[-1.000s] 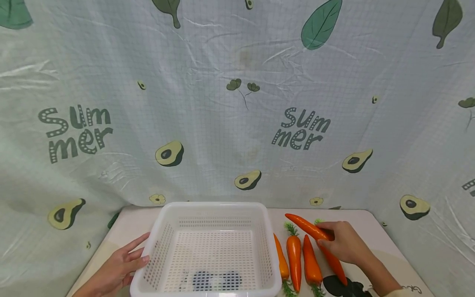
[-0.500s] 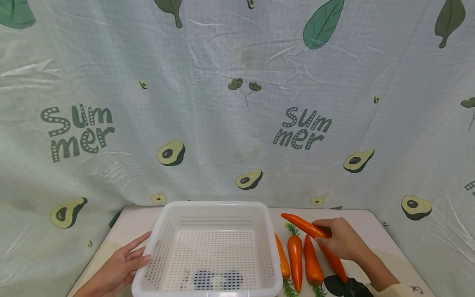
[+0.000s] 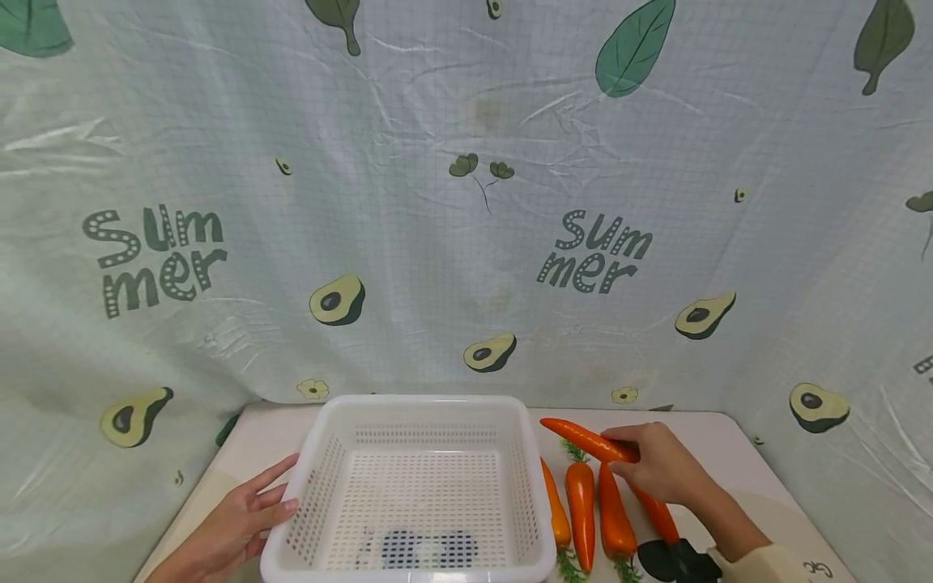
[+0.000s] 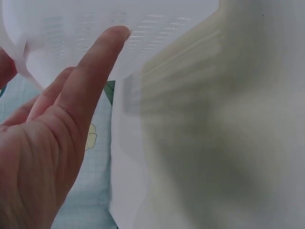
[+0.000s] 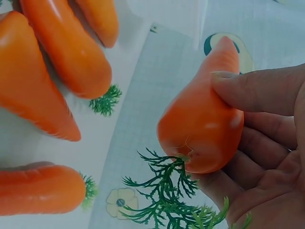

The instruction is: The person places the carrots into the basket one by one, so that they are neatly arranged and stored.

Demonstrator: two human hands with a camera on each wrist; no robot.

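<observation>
My right hand (image 3: 659, 461) pinches an orange toy carrot (image 5: 200, 124) between thumb and fingers, its green leaf tuft (image 5: 171, 191) hanging below in the right wrist view. In the head view that carrot slants with its tip (image 3: 557, 424) toward the basket, over the row of carrots. Under the hand another carrot (image 3: 656, 514) lies on the table. My left hand (image 3: 236, 518) is at the left side of a white perforated plastic basket (image 3: 539, 518), fingers fairly straight. The left wrist view shows one finger (image 4: 97, 62) extended along the slotted basket wall (image 4: 157, 24).
Between basket and right hand lie several more carrots, among them a lighter orange one (image 3: 557, 510), a slim one (image 3: 580, 502) and a stout one (image 3: 615, 518). Behind the white table (image 3: 700, 429) hangs a printed curtain (image 3: 408, 243). A black object (image 3: 685, 563) sits by the right sleeve.
My right hand has moved a little left with the carrot, its tip now closer to the basket's right rim. The left hand and basket have stayed in place.
</observation>
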